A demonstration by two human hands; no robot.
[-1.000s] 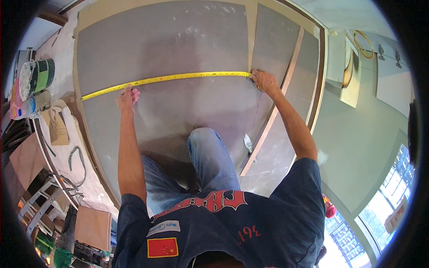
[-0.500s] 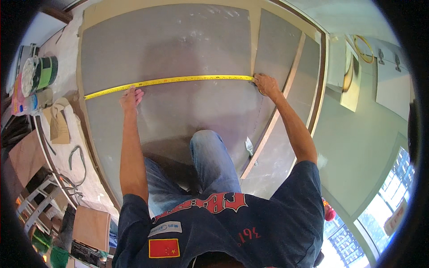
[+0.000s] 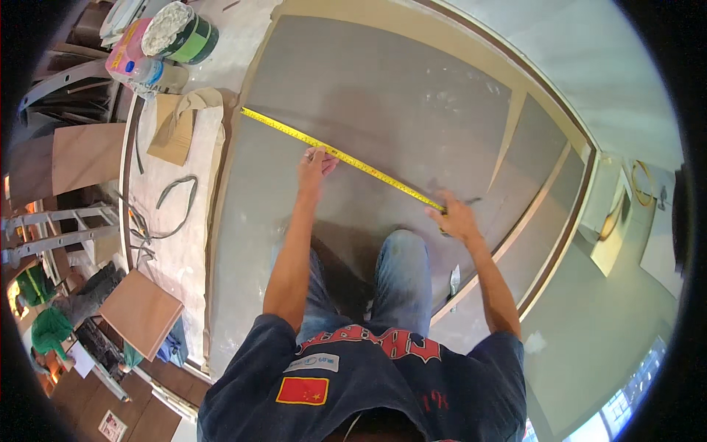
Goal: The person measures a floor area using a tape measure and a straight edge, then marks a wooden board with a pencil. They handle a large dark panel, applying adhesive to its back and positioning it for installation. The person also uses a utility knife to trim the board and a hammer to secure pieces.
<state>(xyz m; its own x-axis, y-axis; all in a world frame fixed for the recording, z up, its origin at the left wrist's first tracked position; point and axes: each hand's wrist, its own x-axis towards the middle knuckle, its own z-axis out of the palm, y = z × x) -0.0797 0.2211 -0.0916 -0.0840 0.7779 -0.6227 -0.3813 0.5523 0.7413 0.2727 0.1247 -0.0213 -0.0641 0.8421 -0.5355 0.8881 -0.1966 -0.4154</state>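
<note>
A yellow tape measure (image 3: 379, 174) stretches across a large grey sheet (image 3: 383, 88), its far end at the sheet's left edge. My left hand (image 3: 317, 168) is closed on the blade partway along, pinching it between thumb and fingers. At the blade's near right end my right hand (image 3: 458, 219) grips the tape measure; its case is mostly hidden by the fingers. A thin dark stick, perhaps a pencil, pokes out beside that hand. Closer to me, a small putty knife (image 3: 454, 280) lies on the sheet beside a wooden strip (image 3: 532, 210).
My knees (image 3: 403, 265) rest on the sheet. On the left ledge are a bucket of white paste (image 3: 180, 33), a plastic bottle (image 3: 147, 71), torn cardboard (image 3: 177, 129) and a black cable (image 3: 177, 199). Further left stand a ladder (image 3: 62, 228) and a board (image 3: 141, 313). A wall runs along the right.
My view has turned, so the sheet appears rotated clockwise. My right hand has come nearer to my left, and the stretch of blade out is shorter. The left hand still pinches the blade.
</note>
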